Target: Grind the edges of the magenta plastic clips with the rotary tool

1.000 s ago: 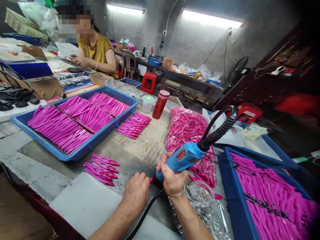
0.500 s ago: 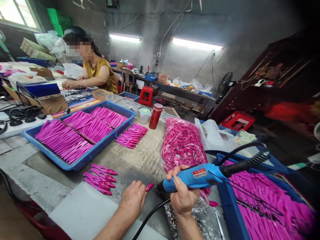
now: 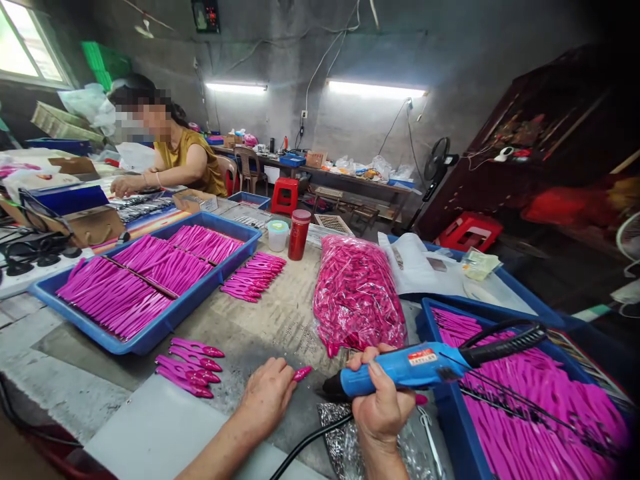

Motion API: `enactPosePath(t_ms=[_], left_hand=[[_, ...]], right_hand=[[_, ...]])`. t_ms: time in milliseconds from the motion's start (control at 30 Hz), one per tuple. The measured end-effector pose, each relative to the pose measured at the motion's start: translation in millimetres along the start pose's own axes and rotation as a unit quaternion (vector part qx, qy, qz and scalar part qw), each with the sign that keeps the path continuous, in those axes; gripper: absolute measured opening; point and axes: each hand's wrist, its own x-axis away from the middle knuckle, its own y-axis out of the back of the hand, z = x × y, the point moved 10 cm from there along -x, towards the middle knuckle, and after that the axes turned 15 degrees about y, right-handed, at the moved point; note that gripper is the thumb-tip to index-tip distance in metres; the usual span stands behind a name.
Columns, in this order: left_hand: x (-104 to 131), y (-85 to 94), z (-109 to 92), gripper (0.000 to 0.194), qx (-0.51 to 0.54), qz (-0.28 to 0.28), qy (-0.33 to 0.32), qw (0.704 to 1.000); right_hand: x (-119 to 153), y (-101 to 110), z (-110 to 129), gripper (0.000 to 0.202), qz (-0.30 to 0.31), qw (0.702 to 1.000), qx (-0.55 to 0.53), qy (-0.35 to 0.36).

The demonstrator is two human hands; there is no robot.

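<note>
room: a grey wall (image 3: 295, 63) is lit by 2 strip lights (image 3: 377, 89); 1 co-worker (image 3: 187, 163) is seated beyond the worktable (image 3: 273, 317), at the left.
left hand: a pink piece (image 3: 303, 373) is gripped by the left hand (image 3: 267, 397) low over the worktable, its glossy tip left poking out beyond the fingers.
right hand: a blue power tool (image 3: 405, 367) is grasped by the right hand (image 3: 383, 403), its dark nose pointed toward the pink piece but kept apart from it.
laid out: a small group (image 3: 193, 367) and a larger row (image 3: 255, 275) of glossy-tipped pieces are set on the worktable; these are judged to be done.
left to do: much seems to be left, as the left blue tray (image 3: 133, 347) and right blue tray (image 3: 457, 427) are filled with plain pink strips, and the clear bag (image 3: 357, 293) is packed with darker pink parts.
small metal parts: a plastic bag (image 3: 345, 440) of these is placed below the tool.
writing: a red-and-white label (image 3: 423, 357) is carried by the tool, and red digits are shown on a wall display (image 3: 206, 15); neither can be read.
</note>
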Motion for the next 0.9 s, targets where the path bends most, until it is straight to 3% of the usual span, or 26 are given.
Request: enactPosePath(t_ms=[300, 900], left_hand=[[-4.0, 0.7, -7.3, 0.021, -0.016, 0.005, -0.029, 0.999], [-1.6, -2.5, -2.8, 0.025, -0.05, 0.029, -0.004, 0.998]], right_hand=[[-1.9, 5.8, -3.9, 0.029, -0.011, 1.0, 0.003, -0.009], [-2.0, 5.0, -5.1, 0.029, -0.013, 1.0, 0.003, -0.016]])
